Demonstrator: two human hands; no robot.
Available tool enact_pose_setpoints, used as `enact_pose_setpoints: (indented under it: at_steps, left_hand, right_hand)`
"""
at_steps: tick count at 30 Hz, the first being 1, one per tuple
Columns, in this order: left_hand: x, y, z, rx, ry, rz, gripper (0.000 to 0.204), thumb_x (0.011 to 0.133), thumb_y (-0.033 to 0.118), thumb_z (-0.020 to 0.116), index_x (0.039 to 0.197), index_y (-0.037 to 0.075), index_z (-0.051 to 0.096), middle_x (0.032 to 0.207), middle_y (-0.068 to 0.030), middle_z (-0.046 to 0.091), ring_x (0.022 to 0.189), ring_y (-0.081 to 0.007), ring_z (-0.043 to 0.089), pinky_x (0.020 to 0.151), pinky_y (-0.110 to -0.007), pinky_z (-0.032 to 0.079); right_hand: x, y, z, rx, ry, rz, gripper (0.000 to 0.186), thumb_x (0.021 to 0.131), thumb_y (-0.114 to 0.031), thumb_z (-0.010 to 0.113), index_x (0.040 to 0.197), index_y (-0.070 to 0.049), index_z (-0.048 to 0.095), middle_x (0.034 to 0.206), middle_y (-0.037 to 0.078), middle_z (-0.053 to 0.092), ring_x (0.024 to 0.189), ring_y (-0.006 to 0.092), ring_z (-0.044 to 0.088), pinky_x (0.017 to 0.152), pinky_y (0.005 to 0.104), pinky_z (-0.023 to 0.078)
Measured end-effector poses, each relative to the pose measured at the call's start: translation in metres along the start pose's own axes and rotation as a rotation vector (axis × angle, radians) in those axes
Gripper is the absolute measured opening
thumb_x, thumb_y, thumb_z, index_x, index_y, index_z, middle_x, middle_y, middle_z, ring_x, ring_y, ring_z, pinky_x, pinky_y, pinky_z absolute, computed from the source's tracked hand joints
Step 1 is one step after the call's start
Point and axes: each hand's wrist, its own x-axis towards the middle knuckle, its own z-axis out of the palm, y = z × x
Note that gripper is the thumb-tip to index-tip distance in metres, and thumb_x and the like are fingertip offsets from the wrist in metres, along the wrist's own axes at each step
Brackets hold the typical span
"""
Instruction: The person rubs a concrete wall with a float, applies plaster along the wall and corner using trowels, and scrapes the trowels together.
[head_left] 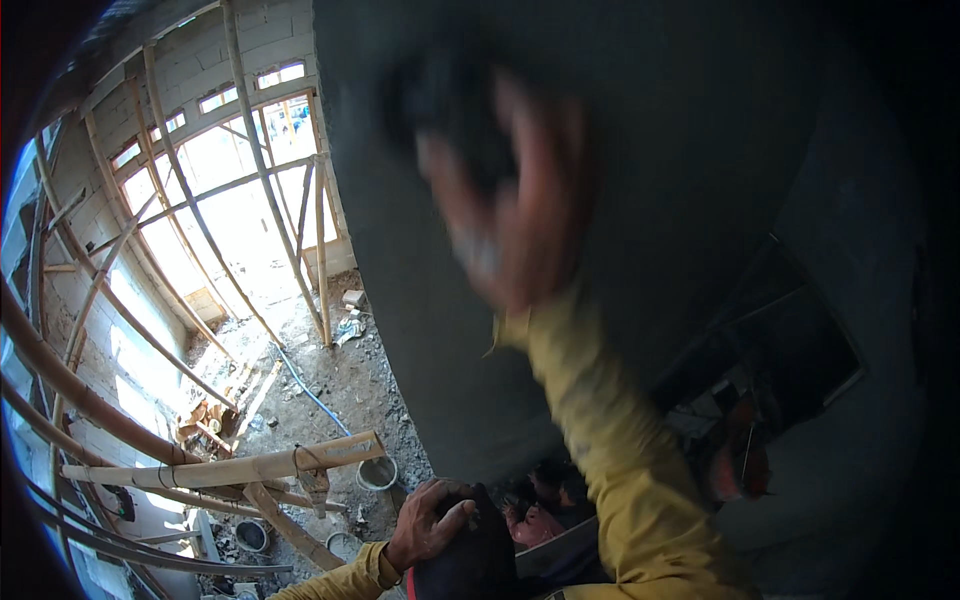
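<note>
- Dark tool [440, 95], too blurred to identify, sits before the grey wall [420, 300]; contact is unclear.
- Right hand [520, 200] grips it, fingers bent around.
- Left hand [430, 525] curls over a dark rounded thing [485, 550]; whether it grips, I cannot tell.
- Leftward, a bamboo pole [235, 471] ends near a bucket [377, 487].

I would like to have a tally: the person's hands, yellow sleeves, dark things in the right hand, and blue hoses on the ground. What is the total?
Hands: 2 (left hand, right hand)
Yellow sleeves: 2 (left sleeve, right sleeve)
Blurred dark thing: 1
Blue hose: 1
Total: 6
</note>
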Motion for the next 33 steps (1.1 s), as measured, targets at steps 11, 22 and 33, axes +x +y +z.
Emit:
enact_pose_setpoints:
  at_steps: [11, 22, 33]
  left_hand:
    - [0.009, 0.013, 0.007, 0.130, -0.019, -0.014, 0.034, 0.089, 0.030, 0.061, 0.106, 0.001, 0.065, 0.094, -0.0149, 0.065, 0.086, -0.0289, 0.064, 0.078, -0.038, 0.048]
    - [0.010, 0.025, 0.013, -0.239, -0.008, -0.173, 0.040, 0.094, 0.037, 0.056, 0.103, -0.002, 0.062, 0.091, -0.0131, 0.064, 0.082, -0.0230, 0.062, 0.078, -0.038, 0.049]
    - [0.020, 0.013, 0.013, 0.122, -0.070, -0.107, 0.041, 0.089, 0.040, 0.058, 0.106, 0.003, 0.068, 0.096, -0.0159, 0.066, 0.095, -0.0309, 0.064, 0.083, -0.039, 0.049]
  right_hand:
    - [-0.034, -0.016, -0.014, 0.011, -0.123, 0.075, 0.052, 0.075, -0.027, 0.080, 0.114, -0.002, 0.056, 0.098, 0.015, 0.057, 0.084, 0.0308, 0.055, 0.072, 0.0394, 0.044]
    - [0.060, 0.011, 0.006, -0.049, 0.076, -0.131, 0.055, 0.076, -0.035, 0.077, 0.115, 0.000, 0.058, 0.093, 0.016, 0.058, 0.080, 0.0339, 0.058, 0.066, 0.0431, 0.047]
    - [0.020, -0.006, -0.007, -0.008, -0.073, -0.078, 0.053, 0.078, -0.032, 0.077, 0.116, -0.002, 0.055, 0.099, 0.015, 0.058, 0.088, 0.0318, 0.057, 0.074, 0.0442, 0.043]
